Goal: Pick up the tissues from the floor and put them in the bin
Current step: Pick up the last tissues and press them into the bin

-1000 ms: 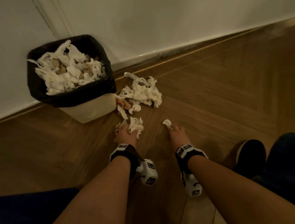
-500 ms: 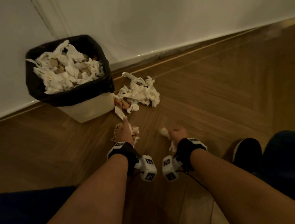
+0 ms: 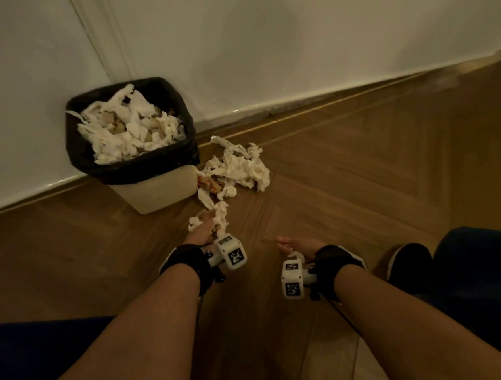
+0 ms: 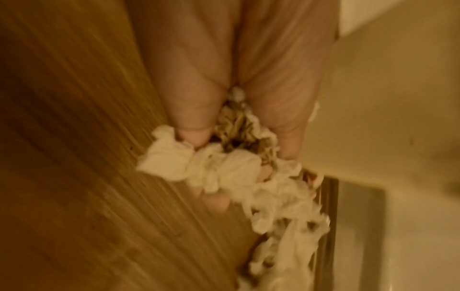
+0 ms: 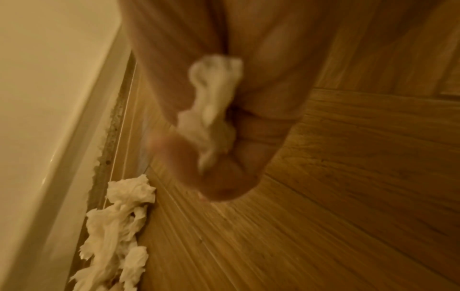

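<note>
On the wooden floor (image 3: 364,174), by the white wall (image 3: 255,40), items as seen:

1. Bin (image 3: 159,191): pale square body, black liner (image 3: 131,171) folded over the rim. It stands in the corner where two wall faces meet and is heaped with crumpled white and brownish tissues (image 3: 128,132) up to the rim.

2. Loose tissues on the floor (image 3: 239,168): a ragged white pile just beside the bin's right side, touching its base, with a reddish-brown stained scrap (image 3: 210,183) at the near edge. A strand trails from the pile toward my left hand. The right wrist view shows the same pile (image 5: 119,216) lying along the skirting.

3. My left hand (image 3: 201,231): low over the floor, near the bin's front corner. Its grip is clamped on a wad of tissue (image 4: 224,167), white outside and stained brown within, pinched between thumb (image 4: 191,110) and fingers (image 4: 286,118). The wad hangs below the fingertips and strings out toward the floor pile; whether it still joins that pile, I cannot tell.

4. My right hand (image 3: 296,244): well apart from the pile, off to the right of my left hand and just above the floor. Its grip is curled tight on a small white tissue piece (image 5: 211,110), which pokes out of the fist on the wrist side.

5. Wrist bands (image 3: 330,265): black, one on each forearm, each carrying a white camera block (image 3: 291,278) with printed black markers.

6. Dark shoe (image 3: 408,262) and dark blue trouser leg (image 3: 483,268) at right; another dark blue leg at lower left.
</note>
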Tool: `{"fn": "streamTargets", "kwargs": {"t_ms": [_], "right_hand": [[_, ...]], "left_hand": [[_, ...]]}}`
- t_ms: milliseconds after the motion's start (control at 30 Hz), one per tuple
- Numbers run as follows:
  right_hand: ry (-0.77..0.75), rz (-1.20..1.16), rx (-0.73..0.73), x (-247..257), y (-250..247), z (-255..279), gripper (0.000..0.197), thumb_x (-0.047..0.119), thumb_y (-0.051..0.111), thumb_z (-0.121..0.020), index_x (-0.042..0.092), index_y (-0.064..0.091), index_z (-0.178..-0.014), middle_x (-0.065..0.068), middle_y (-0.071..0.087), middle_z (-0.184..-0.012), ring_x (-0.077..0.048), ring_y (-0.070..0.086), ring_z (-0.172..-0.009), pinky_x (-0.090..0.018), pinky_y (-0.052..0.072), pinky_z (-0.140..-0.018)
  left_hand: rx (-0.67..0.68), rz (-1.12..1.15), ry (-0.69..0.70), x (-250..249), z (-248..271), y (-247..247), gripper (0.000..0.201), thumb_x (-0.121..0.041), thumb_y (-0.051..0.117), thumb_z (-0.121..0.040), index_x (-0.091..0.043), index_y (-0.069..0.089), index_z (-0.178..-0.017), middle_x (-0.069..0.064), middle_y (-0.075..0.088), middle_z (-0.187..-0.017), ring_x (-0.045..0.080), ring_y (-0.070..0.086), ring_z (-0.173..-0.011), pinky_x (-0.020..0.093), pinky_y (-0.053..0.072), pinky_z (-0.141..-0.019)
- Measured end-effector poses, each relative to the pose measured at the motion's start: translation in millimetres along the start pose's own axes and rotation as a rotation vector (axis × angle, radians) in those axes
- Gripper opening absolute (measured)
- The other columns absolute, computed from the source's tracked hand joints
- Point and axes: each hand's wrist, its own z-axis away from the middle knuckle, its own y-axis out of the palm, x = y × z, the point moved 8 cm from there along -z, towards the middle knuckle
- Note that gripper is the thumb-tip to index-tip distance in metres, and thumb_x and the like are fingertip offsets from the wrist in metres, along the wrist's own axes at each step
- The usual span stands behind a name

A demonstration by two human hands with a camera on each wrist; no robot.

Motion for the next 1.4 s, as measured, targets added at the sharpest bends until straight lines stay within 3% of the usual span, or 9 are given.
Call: {"fn": "streamTargets", "kwargs": {"t_ms": [167, 267, 500, 633, 833, 967, 1100, 1167, 1400], "right_hand": [[-0.010, -0.029, 0.048, 4, 20, 25, 0.025, 0.018, 0.028, -0.104, 0.014, 0.053, -0.102, 0.006, 0.037, -0.039, -0.005, 0.028, -0.026, -0.014, 0.023, -0.027], [-0.053, -0.063, 0.016, 17, 31, 34, 0.029, 0.031, 0.032, -0.103, 0.014, 0.051, -0.089, 0.006, 0.035, -0.039, -0.006, 0.027, -0.028, -0.014, 0.021, -0.029], [-0.232, -0.093, -0.080, 66, 56, 60, 0.019, 0.012, 0.028, -0.090, 0.015, 0.039, -0.075, -0.004, 0.039, -0.063, -0.013, 0.025, -0.043, -0.022, 0.019, -0.045], [-0.324, -0.053, -0.130, 89, 65, 78, 0.022, 0.010, 0.030, -0.092, 0.009, 0.050, -0.083, -0.005, 0.040, -0.072, -0.013, 0.026, -0.053, -0.026, 0.022, -0.051], [-0.440, 0.070, -0.164, 132, 98, 95, 0.041, 0.010, 0.045, -0.096, -0.002, 0.044, -0.135, -0.017, 0.047, -0.134, -0.032, 0.048, -0.113, -0.044, 0.041, -0.093], [-0.646, 0.178, -0.132, 184, 149, 119, 0.031, 0.006, 0.041, -0.096, 0.004, 0.061, -0.120, -0.010, 0.057, -0.120, -0.028, 0.052, -0.112, -0.042, 0.043, -0.101], [-0.832, 0.101, -0.063, 234, 198, 148, 0.036, -0.012, 0.031, -0.093, 0.000, 0.061, -0.107, -0.003, 0.053, -0.076, -0.016, 0.047, -0.063, -0.024, 0.044, -0.053], [-0.897, 0.135, 0.014, 249, 221, 155, 0.032, -0.012, 0.035, -0.094, -0.010, 0.054, -0.120, -0.007, 0.058, -0.085, -0.023, 0.055, -0.076, -0.024, 0.046, -0.063], [-0.912, 0.253, -0.105, 253, 231, 120, 0.028, -0.004, 0.044, -0.094, -0.008, 0.059, -0.118, -0.025, 0.058, -0.123, -0.035, 0.058, -0.115, -0.036, 0.048, -0.097]], "left_hand": [[0.112, 0.167, -0.036, 5, 12, -15, 0.045, -0.034, 0.036, -0.100, -0.008, 0.043, -0.136, 0.011, 0.048, -0.135, 0.028, 0.044, -0.129, 0.043, 0.041, -0.094], [0.046, 0.040, -0.052, -6, 33, -20, 0.033, -0.039, 0.042, -0.098, -0.017, 0.051, -0.121, 0.013, 0.060, -0.117, 0.027, 0.059, -0.095, 0.032, 0.046, -0.058], [0.090, 0.061, 0.135, -61, 59, -24, 0.029, -0.029, 0.040, -0.100, -0.017, 0.051, -0.125, 0.004, 0.047, -0.068, 0.012, 0.042, -0.051, 0.023, 0.036, -0.048], [0.107, 0.131, 0.181, -88, 80, -22, 0.065, -0.058, 0.037, -0.093, -0.011, 0.046, -0.137, 0.005, 0.050, -0.061, 0.013, 0.044, -0.044, 0.017, 0.037, -0.040], [0.102, 0.399, 0.410, -144, 119, -34, 0.070, -0.061, 0.017, -0.093, -0.013, 0.057, -0.123, 0.014, 0.059, -0.121, 0.037, 0.060, -0.103, 0.036, 0.051, -0.084], [0.001, 0.345, 0.570, -187, 142, -57, 0.048, -0.033, 0.030, -0.099, -0.007, 0.042, -0.138, 0.019, 0.042, -0.143, 0.038, 0.041, -0.130, 0.049, 0.034, -0.109], [-0.081, 0.423, 0.763, -228, 154, -95, 0.034, -0.015, 0.033, -0.096, -0.019, 0.049, -0.126, 0.011, 0.060, -0.112, 0.027, 0.059, -0.101, 0.040, 0.051, -0.086], [-0.161, 0.409, 0.843, -242, 157, -116, 0.039, -0.010, 0.030, -0.096, -0.027, 0.049, -0.126, 0.001, 0.059, -0.095, 0.014, 0.059, -0.083, 0.028, 0.052, -0.069], [-0.370, 0.290, 0.873, -244, 140, -132, 0.048, -0.009, 0.029, -0.093, -0.029, 0.037, -0.136, 0.012, 0.031, -0.144, 0.029, 0.042, -0.125, 0.044, 0.035, -0.109]]}}
